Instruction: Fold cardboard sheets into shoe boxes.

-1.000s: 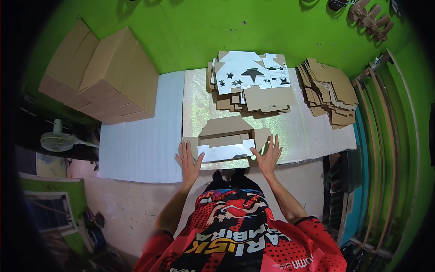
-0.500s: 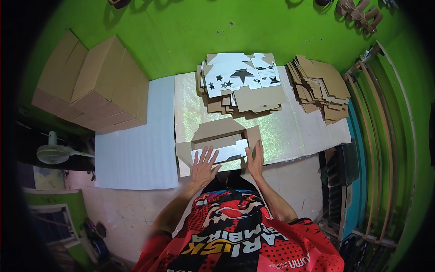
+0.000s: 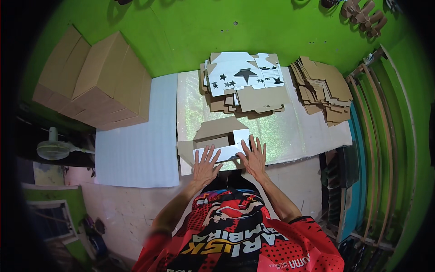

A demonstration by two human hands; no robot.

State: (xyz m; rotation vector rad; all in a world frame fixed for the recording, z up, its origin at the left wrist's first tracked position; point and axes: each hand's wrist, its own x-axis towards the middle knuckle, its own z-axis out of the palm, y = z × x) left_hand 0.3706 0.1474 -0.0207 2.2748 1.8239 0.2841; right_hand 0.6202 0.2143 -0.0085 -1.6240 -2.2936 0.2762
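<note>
A partly folded cardboard box (image 3: 213, 132), brown inside and white outside, lies at the table's near edge. Its back flap stands up and its left side flap (image 3: 186, 149) spreads outward. On the right, a side flap (image 3: 243, 135) is turned inward and shows its white face. My left hand (image 3: 206, 167) rests with spread fingers against the left part of the white front wall. At the box's right front corner is my right hand (image 3: 254, 157), fingers apart, its thumb side against the front wall. Neither hand is closed around anything.
Flat box blanks (image 3: 253, 97), the top one white with dark stars, are stacked behind the box. More brown blanks (image 3: 324, 88) lie at the right. Large cartons (image 3: 113, 86) stand at the left by a fan (image 3: 53, 148). A rack (image 3: 369, 149) borders the right side.
The box's right side flap has gone from spread outward to folded inward, its white side now showing. My right hand has opened its fingers wider at that corner; my left hand stays nearly still.
</note>
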